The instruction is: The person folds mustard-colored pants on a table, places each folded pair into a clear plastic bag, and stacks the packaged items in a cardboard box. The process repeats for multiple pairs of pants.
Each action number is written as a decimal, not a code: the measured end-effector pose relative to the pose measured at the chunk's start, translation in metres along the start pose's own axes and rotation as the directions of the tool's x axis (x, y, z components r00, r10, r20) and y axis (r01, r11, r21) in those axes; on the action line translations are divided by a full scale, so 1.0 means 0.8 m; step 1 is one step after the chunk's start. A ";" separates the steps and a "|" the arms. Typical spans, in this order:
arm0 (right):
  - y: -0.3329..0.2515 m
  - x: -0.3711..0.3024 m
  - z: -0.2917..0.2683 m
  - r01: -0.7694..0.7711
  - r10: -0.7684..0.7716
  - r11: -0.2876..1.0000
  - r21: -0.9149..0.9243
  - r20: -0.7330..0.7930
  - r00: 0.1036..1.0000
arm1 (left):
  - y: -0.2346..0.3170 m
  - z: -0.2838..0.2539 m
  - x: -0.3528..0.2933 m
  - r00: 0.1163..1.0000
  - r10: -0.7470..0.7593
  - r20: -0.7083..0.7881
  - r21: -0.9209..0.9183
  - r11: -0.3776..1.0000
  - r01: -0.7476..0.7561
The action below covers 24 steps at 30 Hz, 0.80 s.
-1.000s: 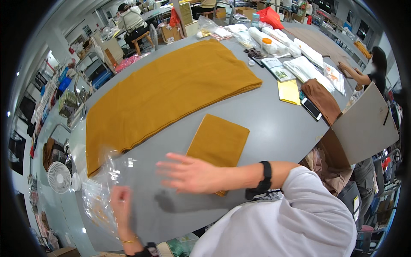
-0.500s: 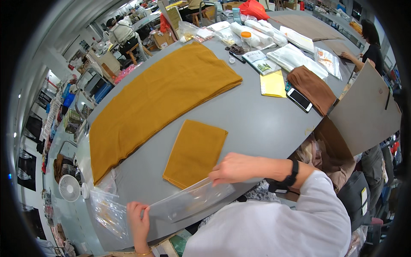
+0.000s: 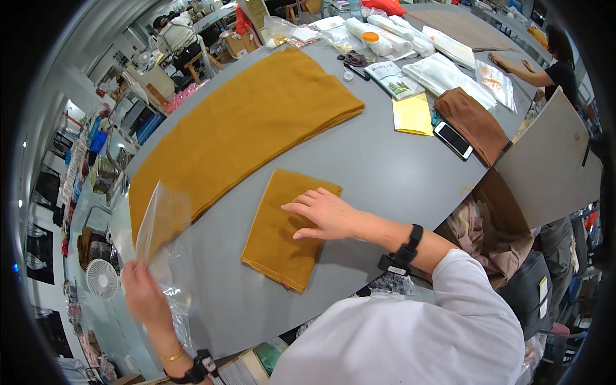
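My left hand (image 3: pixel 146 296) is closed on a clear plastic bag (image 3: pixel 165 215), which stands up from the fingers at the table's left side. Part of the bag overlaps the near-left end of a long mustard cloth stack (image 3: pixel 244 128). A smaller folded mustard cloth (image 3: pixel 273 234) lies in front of me on the grey table. Over this folded cloth is my right hand (image 3: pixel 324 215), open, fingers apart and palm down. Whether its fingertips touch the fabric I cannot tell. Beneath the left hand, more clear plastic shows, partly hidden.
At the back right lie plastic-wrapped packs (image 3: pixel 443 77), an orange-lidded jar (image 3: pixel 370 42), yellow paper (image 3: pixel 412 115), a phone (image 3: pixel 453 140) and brown folded cloth (image 3: pixel 471 122). An open cardboard box (image 3: pixel 513 212) adjoins the right edge. A small white fan (image 3: pixel 102 280) stands left. Another person (image 3: pixel 558 64) works far right.
The bag has left the near edge and swung up to the left with my left hand. My right hand has let go of it and moved over the folded cloth.
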State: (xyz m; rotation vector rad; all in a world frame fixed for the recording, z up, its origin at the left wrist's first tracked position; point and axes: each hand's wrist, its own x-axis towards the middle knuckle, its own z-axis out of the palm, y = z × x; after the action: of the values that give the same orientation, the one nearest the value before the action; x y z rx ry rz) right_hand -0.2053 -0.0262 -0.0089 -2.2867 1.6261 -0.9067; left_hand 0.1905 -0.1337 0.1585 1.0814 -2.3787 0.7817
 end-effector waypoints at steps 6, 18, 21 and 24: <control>0.033 0.056 0.059 -0.039 0.040 0.968 -0.248 -0.003 0.999 | 0.120 0.175 -0.034 0.951 0.218 0.220 -0.548 0.834 -0.065; -0.044 0.004 0.129 0.055 -0.050 0.984 -0.171 0.034 0.998 | 0.158 0.194 -0.100 0.857 0.064 0.512 -0.715 0.584 0.384; -0.009 -0.017 0.066 0.022 -0.030 0.990 -0.138 -0.052 0.998 | 0.171 0.183 -0.121 0.891 0.092 0.445 -0.784 0.522 0.338; -0.025 -0.025 0.034 -0.159 0.148 0.986 -0.042 -0.193 0.970 | 0.214 0.174 -0.134 0.884 0.104 0.456 -0.774 0.537 0.336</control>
State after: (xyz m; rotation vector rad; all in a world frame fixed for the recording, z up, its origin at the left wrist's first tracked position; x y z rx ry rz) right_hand -0.1780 -0.0058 -0.0282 -2.1291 1.9000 -1.0816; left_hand 0.1051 -0.0714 -0.0630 0.9984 -2.4749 -0.7704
